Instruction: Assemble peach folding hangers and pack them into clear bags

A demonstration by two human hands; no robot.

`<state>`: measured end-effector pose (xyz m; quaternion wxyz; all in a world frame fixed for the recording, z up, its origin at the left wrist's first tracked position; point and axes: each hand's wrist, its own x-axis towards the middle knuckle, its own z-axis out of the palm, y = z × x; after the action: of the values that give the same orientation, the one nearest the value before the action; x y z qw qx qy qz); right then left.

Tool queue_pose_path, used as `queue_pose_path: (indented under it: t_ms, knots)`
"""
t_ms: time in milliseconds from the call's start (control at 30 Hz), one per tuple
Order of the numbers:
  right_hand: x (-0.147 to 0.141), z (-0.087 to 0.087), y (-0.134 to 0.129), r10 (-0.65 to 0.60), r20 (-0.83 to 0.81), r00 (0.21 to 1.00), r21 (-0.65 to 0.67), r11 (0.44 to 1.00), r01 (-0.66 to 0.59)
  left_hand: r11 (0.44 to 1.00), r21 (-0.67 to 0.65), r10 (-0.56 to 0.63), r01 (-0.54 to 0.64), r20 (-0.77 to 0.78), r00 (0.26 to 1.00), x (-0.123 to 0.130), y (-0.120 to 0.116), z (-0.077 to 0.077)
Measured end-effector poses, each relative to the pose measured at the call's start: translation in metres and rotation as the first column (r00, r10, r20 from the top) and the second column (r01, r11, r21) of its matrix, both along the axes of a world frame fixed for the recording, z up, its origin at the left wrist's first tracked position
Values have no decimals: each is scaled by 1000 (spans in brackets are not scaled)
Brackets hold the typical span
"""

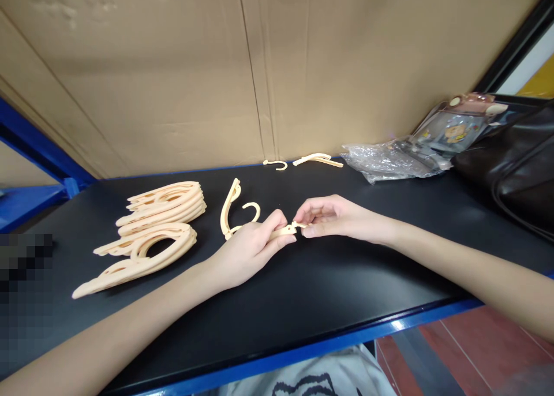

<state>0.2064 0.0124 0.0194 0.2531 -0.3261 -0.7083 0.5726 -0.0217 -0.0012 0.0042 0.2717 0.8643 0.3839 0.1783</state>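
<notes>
The hanger (224,214) is over the middle of the surface (367,275). I judge it light, stiff plastic, a little slippery, and likeliest to snap at its thin hook. I'd hold it by the thicker arm: my left hand (249,249) has its fingers closed there, while the fingers of my right hand (331,217) pinch a small piece (300,225) at the tip. Stacked hangers (171,214) lie leftward; a plastic bag (389,159) lies beyond, to the right.

- Cream-yellow hanger piece (283,231), matching stack (160,218) between eight and nine o'clock
- Black tabletop (329,280) with blue edge (303,354) at six o'clock
- Tan cardboard (337,67) at twelve
- Dark-brown bag (511,165) at three
- Pale-grey cloth (346,370), black-printed, at six
</notes>
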Motion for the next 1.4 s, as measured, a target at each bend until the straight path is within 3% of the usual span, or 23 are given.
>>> queue_pose_path:
  t_ms: [400, 667, 1200, 1400]
  knots:
    - [1, -9, 1, -34, -15, 999, -68, 997, 33, 1000, -4, -30, 30, -48, 998, 0, -1, 1]
    - [-3, -5, -3, -95, 8, 995, -121, 988, 96, 1000, -24, -15, 14, -37, 999, 0, -3, 1]
    - [-5, -3, -5, -79, 76, 994, -31, 996, 81, 999, -15, -48, 47, -120, 992, 3, -4, 2]
    - [-5, -7, -6, -83, 106, 991, 78, 994, 75, 998, 0, -56, 57, -140, 989, 3, -4, 2]
